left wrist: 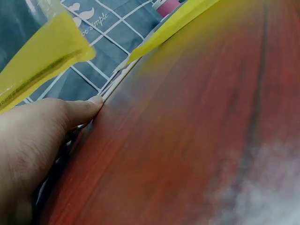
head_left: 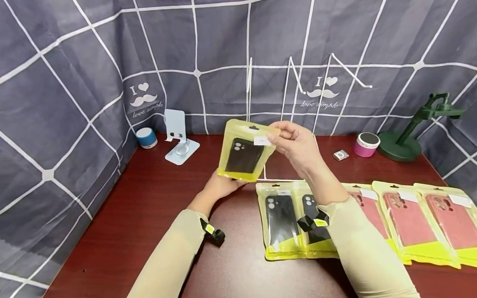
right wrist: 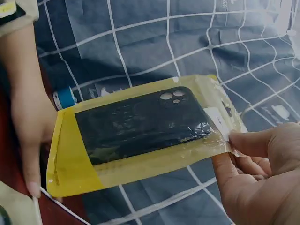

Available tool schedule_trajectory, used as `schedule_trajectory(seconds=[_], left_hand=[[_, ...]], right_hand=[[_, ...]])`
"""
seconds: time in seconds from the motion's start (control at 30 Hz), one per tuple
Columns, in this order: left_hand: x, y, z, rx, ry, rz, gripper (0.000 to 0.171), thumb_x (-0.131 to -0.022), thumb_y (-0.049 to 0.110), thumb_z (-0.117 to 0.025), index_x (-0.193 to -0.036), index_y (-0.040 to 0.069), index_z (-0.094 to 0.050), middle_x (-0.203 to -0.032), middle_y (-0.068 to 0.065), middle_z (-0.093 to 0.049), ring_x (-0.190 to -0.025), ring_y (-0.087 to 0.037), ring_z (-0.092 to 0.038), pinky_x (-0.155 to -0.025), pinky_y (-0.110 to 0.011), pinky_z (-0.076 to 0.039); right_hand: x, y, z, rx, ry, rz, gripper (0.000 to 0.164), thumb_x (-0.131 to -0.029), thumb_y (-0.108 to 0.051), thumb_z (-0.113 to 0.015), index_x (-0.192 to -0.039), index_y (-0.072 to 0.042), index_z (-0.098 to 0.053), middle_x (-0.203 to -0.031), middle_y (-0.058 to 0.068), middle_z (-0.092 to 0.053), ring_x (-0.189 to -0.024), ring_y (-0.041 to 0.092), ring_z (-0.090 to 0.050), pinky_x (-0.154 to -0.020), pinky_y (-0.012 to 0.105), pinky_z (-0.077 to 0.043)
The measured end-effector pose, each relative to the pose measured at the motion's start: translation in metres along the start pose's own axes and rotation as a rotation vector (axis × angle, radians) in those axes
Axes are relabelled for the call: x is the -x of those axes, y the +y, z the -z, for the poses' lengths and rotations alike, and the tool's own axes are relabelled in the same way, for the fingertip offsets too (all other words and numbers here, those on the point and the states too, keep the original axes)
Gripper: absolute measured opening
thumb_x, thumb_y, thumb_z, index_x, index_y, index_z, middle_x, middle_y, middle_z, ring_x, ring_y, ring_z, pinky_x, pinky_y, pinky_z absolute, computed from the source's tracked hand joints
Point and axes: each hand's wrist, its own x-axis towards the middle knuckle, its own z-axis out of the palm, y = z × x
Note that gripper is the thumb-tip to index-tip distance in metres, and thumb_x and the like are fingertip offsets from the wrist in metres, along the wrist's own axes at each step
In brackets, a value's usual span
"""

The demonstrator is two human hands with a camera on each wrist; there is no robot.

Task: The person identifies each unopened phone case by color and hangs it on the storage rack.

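Observation:
My right hand (head_left: 298, 148) pinches the top corner of a yellow clear-front pouch (head_left: 227, 156), tilted above the table. Inside it lies a black phone case (right wrist: 140, 124) with camera holes, and a small white label (right wrist: 216, 123) is near the pinched end. My left hand (left wrist: 33, 136) is low behind the pouch, its thumb on the thin base rod of a white wire rack (head_left: 298, 76); its other fingers are mostly hidden. The rack's several prongs stand in front of the curtain. More pouched black cases (head_left: 281, 220) lie to the right, partly behind my right arm.
Pouched pink phone cases (head_left: 411, 219) overlap along the table's right. At the back left stand a blue speaker (head_left: 146, 138) and a light blue phone stand (head_left: 175, 125). A pink speaker (head_left: 365, 145), small square gadget (head_left: 340, 155) and green stand (head_left: 400, 146) are back right.

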Motion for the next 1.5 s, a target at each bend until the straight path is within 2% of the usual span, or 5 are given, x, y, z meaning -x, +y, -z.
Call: schedule_trajectory(seconds=[0.23, 0.5, 0.73, 1.23, 1.5], left_hand=[[-0.011, 0.001, -0.004, -0.247, -0.13, -0.029, 0.054, -0.09, 0.051, -0.072, -0.134, 0.02, -0.067, -0.136, -0.001, -0.064, -0.129, -0.019, -0.056, -0.107, -0.037, -0.044], [-0.009, 0.004, -0.003, -0.25, -0.166, -0.007, 0.066, -0.093, 0.054, -0.067, -0.147, 0.019, -0.053, -0.148, 0.001, -0.052, -0.143, -0.017, -0.04, -0.117, -0.04, -0.032], [-0.005, 0.006, -0.003, -0.221, -0.153, 0.004, 0.065, -0.092, 0.052, -0.069, -0.145, 0.018, -0.056, -0.148, -0.001, -0.053, -0.143, -0.018, -0.041, -0.117, -0.04, -0.033], [-0.01, 0.007, 0.001, -0.236, -0.133, -0.008, 0.06, -0.092, 0.049, -0.071, -0.142, 0.018, -0.06, -0.147, -0.004, -0.053, -0.14, -0.02, -0.045, -0.115, -0.039, -0.035], [-0.013, 0.002, 0.0, -0.265, -0.148, -0.023, 0.064, -0.093, 0.053, -0.067, -0.141, 0.012, -0.061, -0.145, 0.0, -0.056, -0.141, -0.019, -0.043, -0.115, -0.038, -0.035]], right_hand=[[-0.01, -0.024, -0.009, 0.104, 0.135, 0.235, 0.011, -0.086, 0.002, -0.077, -0.096, 0.0, -0.074, -0.082, 0.007, -0.076, -0.07, 0.011, -0.068, -0.067, 0.022, -0.055], [-0.034, -0.035, -0.041, 0.105, 0.265, 0.49, 0.01, -0.081, 0.002, -0.082, -0.087, 0.003, -0.076, -0.075, 0.009, -0.074, -0.064, 0.013, -0.064, -0.061, 0.022, -0.051], [-0.046, -0.023, -0.036, 0.106, 0.417, 0.487, 0.01, -0.08, -0.004, -0.085, -0.086, -0.001, -0.077, -0.075, 0.006, -0.074, -0.069, 0.011, -0.064, -0.065, 0.022, -0.05], [-0.061, -0.009, -0.032, 0.127, 0.463, 0.471, 0.011, -0.083, -0.008, -0.084, -0.089, -0.003, -0.076, -0.078, 0.006, -0.074, -0.068, 0.011, -0.063, -0.058, 0.021, -0.044], [-0.072, 0.016, -0.022, 0.183, 0.343, 0.443, 0.014, -0.09, -0.015, -0.078, -0.1, -0.008, -0.07, -0.081, 0.003, -0.075, -0.067, 0.009, -0.062, -0.059, 0.021, -0.046]])
